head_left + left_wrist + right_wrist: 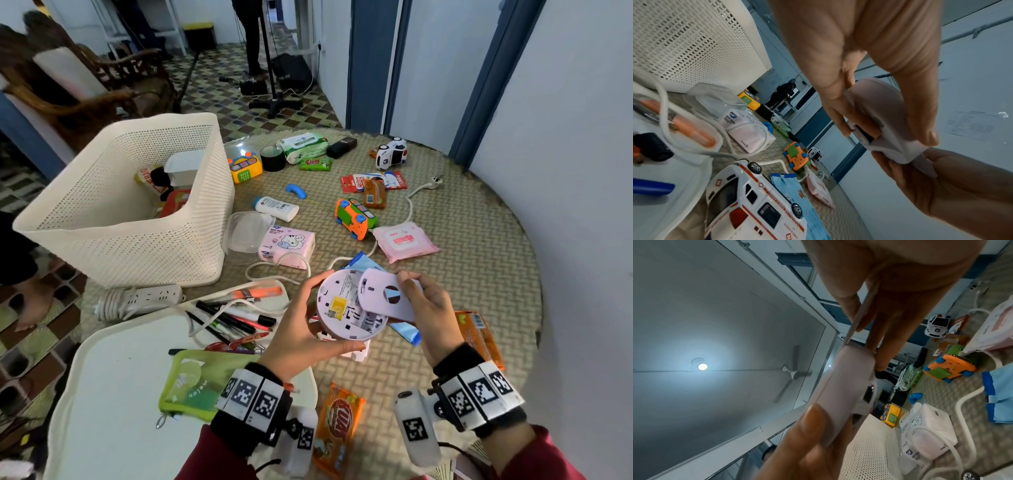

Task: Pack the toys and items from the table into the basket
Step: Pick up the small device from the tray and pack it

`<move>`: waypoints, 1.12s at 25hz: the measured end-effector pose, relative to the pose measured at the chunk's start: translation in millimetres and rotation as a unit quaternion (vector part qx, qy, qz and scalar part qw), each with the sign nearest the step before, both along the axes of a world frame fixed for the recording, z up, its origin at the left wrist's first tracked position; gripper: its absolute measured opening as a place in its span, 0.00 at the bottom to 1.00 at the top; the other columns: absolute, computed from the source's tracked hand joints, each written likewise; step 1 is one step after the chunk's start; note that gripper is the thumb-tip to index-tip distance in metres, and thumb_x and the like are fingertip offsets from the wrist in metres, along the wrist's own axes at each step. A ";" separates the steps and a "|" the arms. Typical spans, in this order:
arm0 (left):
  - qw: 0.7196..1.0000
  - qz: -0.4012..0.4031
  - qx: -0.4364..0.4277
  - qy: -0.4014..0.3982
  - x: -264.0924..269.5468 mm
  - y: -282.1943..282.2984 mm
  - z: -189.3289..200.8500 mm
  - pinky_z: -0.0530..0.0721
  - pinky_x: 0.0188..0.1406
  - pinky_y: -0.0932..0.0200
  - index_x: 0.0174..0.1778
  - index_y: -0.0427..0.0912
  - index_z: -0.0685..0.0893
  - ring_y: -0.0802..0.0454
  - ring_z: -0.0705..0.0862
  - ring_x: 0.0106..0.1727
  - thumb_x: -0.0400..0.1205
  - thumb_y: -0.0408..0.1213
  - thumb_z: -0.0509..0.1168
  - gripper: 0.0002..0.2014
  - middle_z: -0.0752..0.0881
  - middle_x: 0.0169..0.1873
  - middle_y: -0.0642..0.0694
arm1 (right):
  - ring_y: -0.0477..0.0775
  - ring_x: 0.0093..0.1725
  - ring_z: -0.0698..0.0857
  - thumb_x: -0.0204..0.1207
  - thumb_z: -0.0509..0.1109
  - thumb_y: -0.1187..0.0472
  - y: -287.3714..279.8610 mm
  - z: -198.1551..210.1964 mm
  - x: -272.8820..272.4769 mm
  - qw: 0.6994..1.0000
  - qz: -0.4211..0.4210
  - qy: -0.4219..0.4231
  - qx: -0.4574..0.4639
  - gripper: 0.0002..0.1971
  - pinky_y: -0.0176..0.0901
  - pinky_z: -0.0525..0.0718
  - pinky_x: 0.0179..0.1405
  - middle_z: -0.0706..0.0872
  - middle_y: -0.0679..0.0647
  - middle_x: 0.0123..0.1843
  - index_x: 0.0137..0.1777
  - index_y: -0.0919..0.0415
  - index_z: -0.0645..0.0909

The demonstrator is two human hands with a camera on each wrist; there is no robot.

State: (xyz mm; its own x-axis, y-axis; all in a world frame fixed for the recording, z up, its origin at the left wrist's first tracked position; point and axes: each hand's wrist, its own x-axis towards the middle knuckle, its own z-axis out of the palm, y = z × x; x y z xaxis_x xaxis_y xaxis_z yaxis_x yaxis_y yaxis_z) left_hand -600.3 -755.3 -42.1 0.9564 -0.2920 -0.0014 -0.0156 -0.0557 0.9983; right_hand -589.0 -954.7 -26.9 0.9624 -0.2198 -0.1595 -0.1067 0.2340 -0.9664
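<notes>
My left hand (301, 325) grips a round pale pink device (342, 308) above the table's near middle, its open underside with a yellow sticker facing up. My right hand (428, 308) pinches the device's flat pink cover plate (383, 294), which has a round hole and overlaps the device's right side. The left wrist view shows the device (877, 116) held between thumb and fingers. The plate (863, 309) appears edge-on in the right wrist view. The white perforated basket (113, 236) stands at the left with several items inside. A toy ambulance (752, 203) lies under my hands.
A white tray (120, 377) at the near left holds pens and a green pouch. Spread over the woven round table are a power strip (144, 298), tissue pack (287, 243), orange-green toy car (356, 217), police car (390, 154), pink wipes (404, 240) and snack pack (339, 421).
</notes>
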 end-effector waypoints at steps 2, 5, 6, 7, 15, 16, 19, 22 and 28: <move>1.000 -0.010 0.005 -0.007 1.1 -2.8 3.2 0.85 0.60 0.50 0.73 0.51 0.70 0.52 0.81 0.66 0.59 0.30 0.85 0.48 0.81 0.66 0.51 | 0.49 0.35 0.84 0.81 0.64 0.60 -0.6 0.2 0.2 1.000 0.001 -0.002 -0.006 0.08 0.39 0.83 0.33 0.87 0.50 0.33 0.43 0.61 0.81; 1.000 -0.021 0.006 -0.015 2.3 -7.2 6.7 0.86 0.56 0.53 0.73 0.52 0.70 0.52 0.82 0.65 0.59 0.28 0.85 0.48 0.80 0.67 0.50 | 0.48 0.34 0.83 0.82 0.63 0.60 -5.5 0.6 0.7 1.000 0.006 0.005 0.006 0.08 0.35 0.82 0.29 0.86 0.53 0.36 0.46 0.64 0.81; 0.999 -0.025 0.007 -0.019 3.0 -8.6 7.1 0.86 0.55 0.55 0.73 0.52 0.70 0.52 0.82 0.64 0.59 0.29 0.85 0.48 0.80 0.67 0.49 | 0.47 0.34 0.83 0.82 0.63 0.61 -5.7 0.7 1.3 1.000 0.005 0.002 0.008 0.08 0.34 0.82 0.28 0.86 0.53 0.36 0.45 0.63 0.81; 0.999 -0.030 0.010 -0.023 4.3 -10.4 7.2 0.86 0.54 0.55 0.72 0.53 0.70 0.52 0.82 0.63 0.59 0.29 0.85 0.48 0.80 0.67 0.49 | 0.46 0.34 0.83 0.81 0.64 0.61 -5.7 -1.0 2.3 1.000 0.002 -0.007 -0.007 0.07 0.34 0.82 0.30 0.86 0.53 0.37 0.44 0.61 0.81; 1.000 -0.011 -0.027 -0.006 12.0 -19.4 2.0 0.84 0.54 0.61 0.73 0.47 0.72 0.52 0.83 0.64 0.58 0.28 0.85 0.47 0.82 0.66 0.47 | 0.49 0.58 0.86 0.64 0.76 0.51 -16.3 -7.1 -1.4 0.989 0.132 -0.065 -0.024 0.27 0.42 0.85 0.54 0.86 0.53 0.59 0.64 0.54 0.78; 0.999 -0.014 -0.033 0.001 13.5 -18.2 1.7 0.84 0.55 0.61 0.73 0.47 0.72 0.53 0.83 0.65 0.58 0.27 0.85 0.47 0.82 0.66 0.48 | 0.49 0.62 0.84 0.61 0.78 0.53 -22.0 -7.9 -1.6 0.982 0.168 -0.072 -0.039 0.32 0.43 0.85 0.56 0.84 0.53 0.64 0.68 0.54 0.75; 0.999 -0.033 -0.033 0.014 16.8 -16.5 2.7 0.85 0.54 0.58 0.72 0.48 0.72 0.52 0.84 0.63 0.58 0.21 0.83 0.47 0.84 0.64 0.49 | 0.50 0.63 0.83 0.55 0.85 0.50 -30.3 -8.5 -1.2 0.967 0.202 -0.080 -0.130 0.36 0.51 0.86 0.58 0.80 0.50 0.68 0.65 0.48 0.75; 0.998 -0.052 -0.034 0.020 19.6 -19.7 2.9 0.86 0.52 0.57 0.71 0.48 0.72 0.52 0.85 0.62 0.58 0.18 0.81 0.47 0.86 0.61 0.53 | 0.54 0.60 0.85 0.53 0.86 0.51 -32.7 -3.1 -1.6 0.973 0.172 -0.079 -0.135 0.33 0.57 0.88 0.52 0.84 0.47 0.62 0.60 0.49 0.79; 0.997 -0.066 -0.028 0.004 26.1 -30.4 5.8 0.86 0.51 0.59 0.72 0.47 0.70 0.56 0.85 0.62 0.58 0.16 0.80 0.48 0.87 0.59 0.59 | 0.56 0.54 0.84 0.52 0.85 0.46 -31.1 -5.5 -0.7 0.951 0.169 -0.098 -0.240 0.31 0.58 0.88 0.45 0.82 0.44 0.62 0.57 0.40 0.78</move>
State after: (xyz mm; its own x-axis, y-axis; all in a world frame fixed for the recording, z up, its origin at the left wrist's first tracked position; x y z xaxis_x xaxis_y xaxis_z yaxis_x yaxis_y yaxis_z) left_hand -574.2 -785.7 -36.2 0.9097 -0.4151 0.0119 -0.0120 0.0025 0.9999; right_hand -589.7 -985.8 -32.5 0.9920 0.1054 0.0701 0.0950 -0.2540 -0.9625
